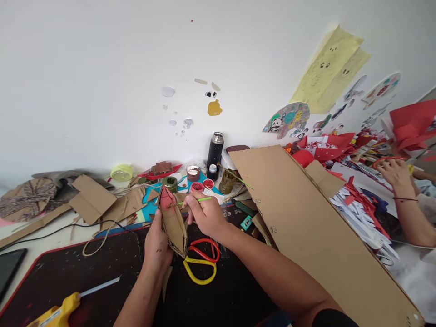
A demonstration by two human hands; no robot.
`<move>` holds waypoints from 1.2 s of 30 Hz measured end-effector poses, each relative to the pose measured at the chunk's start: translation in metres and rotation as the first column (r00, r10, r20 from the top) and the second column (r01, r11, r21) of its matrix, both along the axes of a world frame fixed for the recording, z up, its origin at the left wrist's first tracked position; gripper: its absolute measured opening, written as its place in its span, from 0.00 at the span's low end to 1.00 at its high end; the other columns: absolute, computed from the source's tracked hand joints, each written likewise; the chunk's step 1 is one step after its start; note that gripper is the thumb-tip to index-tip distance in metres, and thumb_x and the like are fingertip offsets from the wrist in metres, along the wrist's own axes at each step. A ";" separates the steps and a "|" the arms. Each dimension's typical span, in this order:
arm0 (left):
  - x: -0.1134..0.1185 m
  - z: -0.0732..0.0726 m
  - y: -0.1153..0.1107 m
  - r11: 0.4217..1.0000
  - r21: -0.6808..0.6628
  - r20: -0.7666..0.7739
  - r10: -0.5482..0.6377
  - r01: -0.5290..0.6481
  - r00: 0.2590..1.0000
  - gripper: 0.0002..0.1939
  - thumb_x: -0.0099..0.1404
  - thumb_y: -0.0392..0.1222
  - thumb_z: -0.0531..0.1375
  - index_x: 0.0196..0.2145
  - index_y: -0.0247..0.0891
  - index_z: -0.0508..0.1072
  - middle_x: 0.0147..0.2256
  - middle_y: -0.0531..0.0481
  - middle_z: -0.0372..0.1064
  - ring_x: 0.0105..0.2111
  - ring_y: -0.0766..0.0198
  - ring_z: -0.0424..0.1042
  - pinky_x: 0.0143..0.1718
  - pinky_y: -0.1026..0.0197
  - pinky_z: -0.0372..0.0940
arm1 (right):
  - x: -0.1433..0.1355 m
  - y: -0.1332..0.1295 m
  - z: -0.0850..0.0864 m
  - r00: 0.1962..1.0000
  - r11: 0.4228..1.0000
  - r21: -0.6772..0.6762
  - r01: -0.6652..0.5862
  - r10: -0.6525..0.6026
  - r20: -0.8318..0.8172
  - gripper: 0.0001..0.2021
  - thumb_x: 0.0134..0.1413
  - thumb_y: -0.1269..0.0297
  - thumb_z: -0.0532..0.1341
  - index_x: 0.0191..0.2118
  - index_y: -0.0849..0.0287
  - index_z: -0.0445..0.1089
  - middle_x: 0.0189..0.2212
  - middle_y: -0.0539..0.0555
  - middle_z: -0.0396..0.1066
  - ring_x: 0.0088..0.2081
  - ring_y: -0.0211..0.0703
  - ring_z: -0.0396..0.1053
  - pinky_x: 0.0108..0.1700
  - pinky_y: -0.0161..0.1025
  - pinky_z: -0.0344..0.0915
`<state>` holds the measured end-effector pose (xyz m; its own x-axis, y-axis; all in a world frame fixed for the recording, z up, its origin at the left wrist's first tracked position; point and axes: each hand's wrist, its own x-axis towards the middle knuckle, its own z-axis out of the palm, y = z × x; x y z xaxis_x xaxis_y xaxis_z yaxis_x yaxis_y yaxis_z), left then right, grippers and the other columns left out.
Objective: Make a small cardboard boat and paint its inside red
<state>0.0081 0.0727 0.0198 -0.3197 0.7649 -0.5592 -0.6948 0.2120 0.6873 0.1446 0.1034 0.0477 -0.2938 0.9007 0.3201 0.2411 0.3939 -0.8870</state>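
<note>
My left hand (159,240) is wrapped round the side of a small boat-shaped cardboard piece (175,227), holding it tilted above the dark mat. Pink-red paint covers its upper end; the lower part is bare brown cardboard. In my right hand (206,215) a thin paintbrush with a green handle (204,199) is pinched between the fingers, its tip at the painted part. Just beyond stand open paint pots: a pink-red one (196,187), a smaller red one (208,183) and a dark green one (169,183). Scissors with red and yellow handles (200,271) lie below the cardboard piece.
A large cardboard sheet (306,218) leans across the right side. A yellow glue gun (57,313) lies at front left. Cardboard scraps (91,200) and twine (102,243) spread at left. A black flask (215,152) stands by the wall. Another person's hand (395,172) is far right.
</note>
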 end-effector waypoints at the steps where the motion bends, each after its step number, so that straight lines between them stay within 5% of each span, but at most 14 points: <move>1: -0.001 0.001 0.000 1.000 -0.007 0.005 0.014 -0.014 1.000 0.20 0.81 0.46 0.56 0.59 0.34 0.81 0.48 0.38 0.84 0.47 0.54 0.85 0.54 0.53 0.77 | 0.001 -0.002 -0.001 1.000 1.000 0.004 -0.012 0.012 0.001 0.25 0.81 0.44 0.50 0.39 0.54 0.74 0.17 0.45 0.69 0.22 0.41 0.74 0.35 0.36 0.70; 7: -0.002 0.006 0.001 0.996 -0.023 -0.001 0.090 -0.090 0.996 0.21 0.81 0.45 0.56 0.62 0.32 0.79 0.43 0.40 0.84 0.41 0.57 0.85 0.52 0.54 0.78 | 0.008 -0.003 -0.005 0.997 0.995 -0.089 -0.040 0.033 -0.074 0.29 0.78 0.36 0.50 0.35 0.55 0.71 0.15 0.44 0.66 0.17 0.38 0.70 0.27 0.34 0.65; 14: -0.006 0.012 0.002 0.964 0.004 0.011 0.264 -0.264 0.964 0.20 0.81 0.46 0.57 0.62 0.34 0.78 0.43 0.46 0.83 0.37 0.65 0.82 0.49 0.63 0.77 | 0.020 0.025 0.000 0.953 0.980 -0.121 0.155 -0.181 -0.245 0.31 0.74 0.31 0.51 0.38 0.56 0.70 0.18 0.47 0.70 0.18 0.39 0.70 0.23 0.34 0.63; 24: -0.003 0.016 0.000 0.955 0.000 0.048 0.297 -0.297 0.954 0.22 0.79 0.44 0.61 0.65 0.32 0.76 0.39 0.47 0.82 0.32 0.65 0.81 0.46 0.62 0.78 | 0.042 0.050 -0.004 0.942 0.942 0.109 0.318 -0.327 0.080 0.27 0.81 0.42 0.48 0.38 0.55 0.74 0.19 0.48 0.73 0.24 0.42 0.75 0.34 0.36 0.66; 36: 0.000 0.013 0.000 0.958 -0.039 0.011 0.284 -0.283 0.959 0.22 0.79 0.43 0.60 0.66 0.33 0.75 0.43 0.44 0.83 0.35 0.63 0.83 0.46 0.60 0.79 | 0.040 0.062 -0.015 0.834 0.951 0.085 0.296 -0.301 0.462 0.19 0.83 0.59 0.53 0.40 0.57 0.77 0.21 0.48 0.74 0.26 0.42 0.75 0.35 0.35 0.60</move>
<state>0.0080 0.0727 0.0333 -0.5108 0.6232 -0.5922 -0.7413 0.0295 0.6705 0.1848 0.1651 0.0327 -0.1270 0.9664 0.2236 0.7306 0.2436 -0.6378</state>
